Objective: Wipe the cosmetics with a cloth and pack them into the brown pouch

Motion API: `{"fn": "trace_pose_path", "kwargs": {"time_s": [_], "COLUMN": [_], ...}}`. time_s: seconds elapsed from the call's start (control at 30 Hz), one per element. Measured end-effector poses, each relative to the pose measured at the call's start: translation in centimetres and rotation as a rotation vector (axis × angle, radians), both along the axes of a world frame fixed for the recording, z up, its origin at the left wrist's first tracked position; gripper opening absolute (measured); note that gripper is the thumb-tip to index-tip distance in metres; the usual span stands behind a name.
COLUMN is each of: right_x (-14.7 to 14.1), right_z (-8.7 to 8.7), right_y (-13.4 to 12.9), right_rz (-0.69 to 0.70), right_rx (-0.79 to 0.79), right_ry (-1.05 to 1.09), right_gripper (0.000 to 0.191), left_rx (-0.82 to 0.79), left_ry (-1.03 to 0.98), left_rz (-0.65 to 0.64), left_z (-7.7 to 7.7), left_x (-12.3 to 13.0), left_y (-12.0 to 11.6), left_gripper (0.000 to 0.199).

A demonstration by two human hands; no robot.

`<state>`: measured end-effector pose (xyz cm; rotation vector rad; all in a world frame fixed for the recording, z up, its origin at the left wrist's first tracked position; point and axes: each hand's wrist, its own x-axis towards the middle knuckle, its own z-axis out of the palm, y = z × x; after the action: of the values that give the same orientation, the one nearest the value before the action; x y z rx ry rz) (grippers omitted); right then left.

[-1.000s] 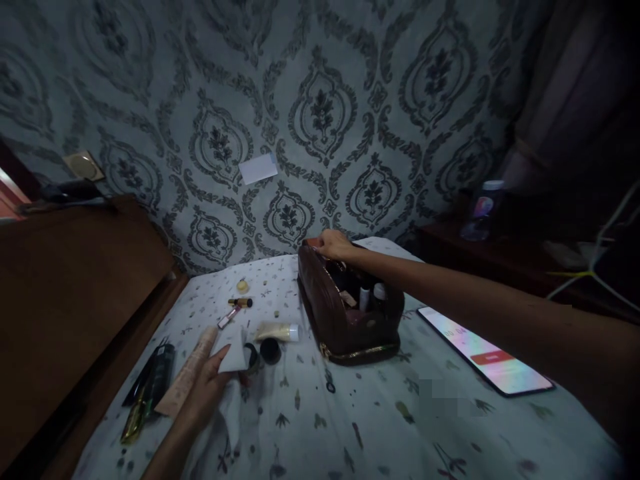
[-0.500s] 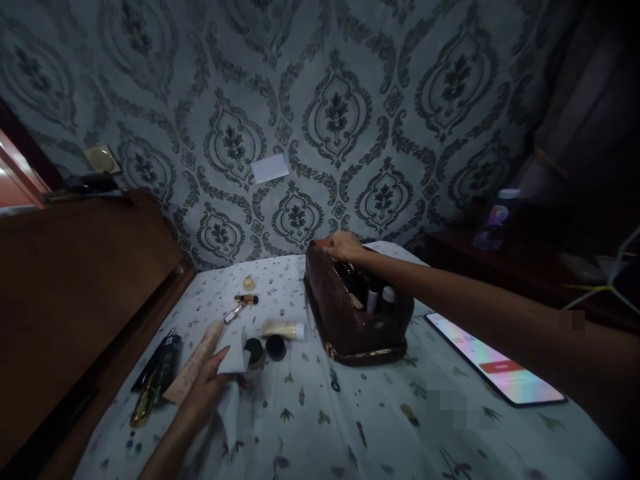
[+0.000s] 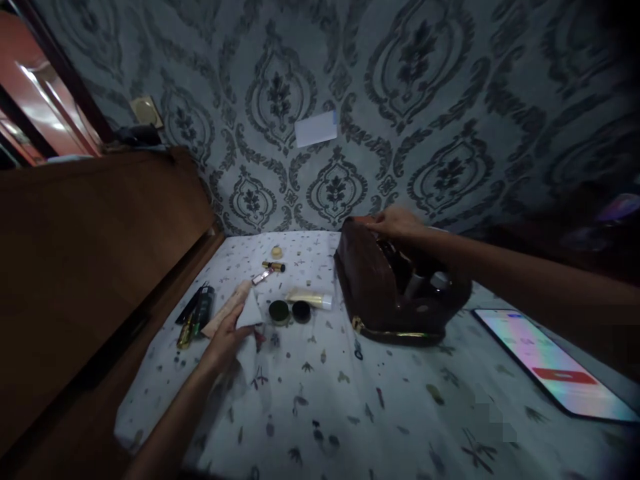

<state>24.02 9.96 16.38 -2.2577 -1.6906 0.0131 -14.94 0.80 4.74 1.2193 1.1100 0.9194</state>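
Head view:
Left hand (image 3: 226, 341): grip closed around white cloth (image 3: 249, 313)
Right hand (image 3: 397, 225): grip pinching brown bag's (image 3: 373, 280) top edge

Patterned gray wall (image 3: 340, 73), pale card (image 3: 317, 129) and switch (image 3: 147, 112) on it. Brown wood panel (image 3: 100, 247) left. Dim light.

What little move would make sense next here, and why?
Perhaps bring the white cloth over to the brown zip bag: the left hand holds the cloth, and the right hand grips the open bag's top edge.
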Motion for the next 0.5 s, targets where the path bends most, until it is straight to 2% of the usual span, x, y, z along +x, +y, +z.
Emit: {"fn": "trace_pose_path", "kwargs": {"time_s": [0.13, 0.23, 0.3, 0.37, 0.43, 0.5], "right_x": [-1.4, -3.8, -6.0, -8.5, -11.0, -13.0], "right_z": [1.5, 2.3, 1.9, 0.3, -2.3, -5.5], "right_y": [-1.8, -4.5, -6.9, -9.4, -11.6, -13.4], "right_rz": [-0.078, 0.02, 0.231, 0.495, 0.756, 0.939], "right_rx": [0.114, 0.299, 0.415, 0.485, 0.411, 0.238], "right_ry": [0.012, -0.012, 0.004, 0.055, 0.09, 0.104], "right_gripper": [0.041, 0.034, 0.027, 0.022, 0.024, 0.03], "left_rx": [-0.043, -0.052, -0.058, -0.057, -0.023, 0.051], "left_ry": [-0.107, -0.168, -0.189, -0.189, -0.153, -0.115], "left_rz": [0.12, 0.139, 0.152, 0.209, 0.321, 0.449], "left_z": [0.5, 0.4, -0.1, -0.7, -1.1, -1.0], "left_x": [-1.3, -2.7, -3.7, -4.6, -5.6, -6.7], "left_y": [-1.2, -2.4, -3.1, -3.7, -3.7, -3.2], "left_gripper": [0.081, 0.074, 0.058, 0.042, 0.034, 0.032]}}
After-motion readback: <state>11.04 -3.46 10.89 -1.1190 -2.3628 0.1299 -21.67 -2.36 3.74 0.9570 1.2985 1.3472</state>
